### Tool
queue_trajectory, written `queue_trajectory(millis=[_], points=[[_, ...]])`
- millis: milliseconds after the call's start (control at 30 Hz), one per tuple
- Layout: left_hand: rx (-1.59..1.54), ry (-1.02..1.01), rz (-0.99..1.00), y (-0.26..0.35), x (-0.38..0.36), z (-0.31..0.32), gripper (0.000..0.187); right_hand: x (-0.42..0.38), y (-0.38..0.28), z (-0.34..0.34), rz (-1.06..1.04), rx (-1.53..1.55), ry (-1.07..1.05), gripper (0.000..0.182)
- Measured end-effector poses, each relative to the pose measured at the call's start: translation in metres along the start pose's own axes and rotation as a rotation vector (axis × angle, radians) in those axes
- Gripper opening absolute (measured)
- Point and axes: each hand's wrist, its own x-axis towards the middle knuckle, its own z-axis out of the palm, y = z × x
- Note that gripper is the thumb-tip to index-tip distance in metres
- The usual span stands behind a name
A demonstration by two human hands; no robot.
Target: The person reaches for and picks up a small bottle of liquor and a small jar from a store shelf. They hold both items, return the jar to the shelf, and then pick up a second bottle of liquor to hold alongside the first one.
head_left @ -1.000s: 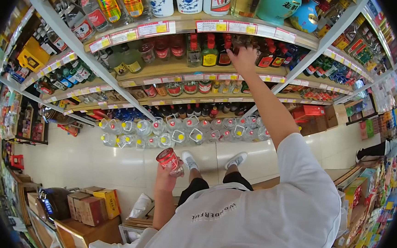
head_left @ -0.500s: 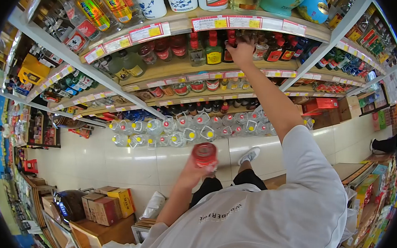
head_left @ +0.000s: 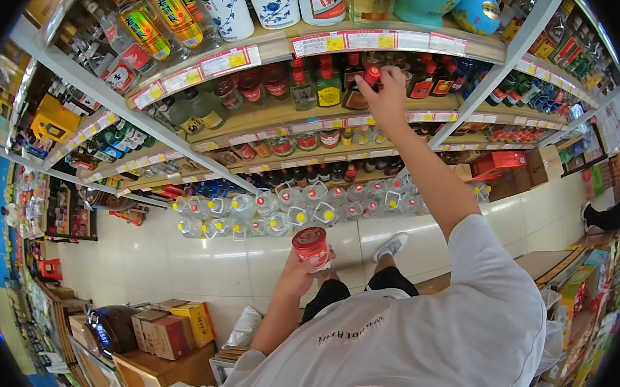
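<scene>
Now, hands: two, both the person's own.
Right hand point(head_left: 387, 98): raised to the second shelf point(head_left: 258, 114), grip closed round one red-capped bottle point(head_left: 371, 75) near the shelf's front edge.
Left hand point(head_left: 297, 272): at chest height, well below the shelves, grip wrapped round one red-lidded jar point(head_left: 312, 245).
Jars held: one; bottles held: one.
Change: half a second ago the jar was a little higher; the right hand was further into the shelf, its bottle hidden.
</scene>
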Motion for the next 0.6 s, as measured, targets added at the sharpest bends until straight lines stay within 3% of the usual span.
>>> queue_trajectory(millis=[100, 200, 267, 300, 333, 367, 467, 600], points=[[-0.069, -0.068, -0.054, -0.002, -0.013, -0.006, 0.064, -0.032, -0.033, -0.034, 0.146, 0.355, -0.024, 0.027], [-0.036, -0.128, -0.07, -0.007, -0.015, -0.005, 0.071, -0.067, -0.064, -0.077, 0.299, 0.338, -0.193, 0.024], [-0.009, -0.166, -0.093, -0.005, -0.013, 0.006, 0.075, -0.093, -0.077, -0.094, 0.421, 0.56, -0.241, 0.025], [-0.026, -0.129, 0.026, -0.005, -0.014, 0.025, 0.082, -0.101, -0.089, -0.107, 0.477, 0.576, -0.278, 0.026], [-0.023, -0.178, -0.013, -0.004, -0.013, 0.028, 0.09, -0.11, -0.099, -0.123, 0.54, 0.592, -0.314, 0.026], [-0.032, -0.181, 0.04, -0.012, -0.008, 0.027, 0.093, -0.119, -0.099, -0.135, 0.473, 0.484, -0.362, 0.028], [-0.017, -0.223, 0.049, -0.012, -0.013, 0.053, 0.094, -0.14, -0.112, -0.166, 0.77, 0.729, -0.438, 0.033], [-0.063, -0.3, 0.098, -0.027, -0.018, 0.081, 0.093, -0.167, -0.109, -0.184, 0.82, 0.69, -0.441, 0.031]])
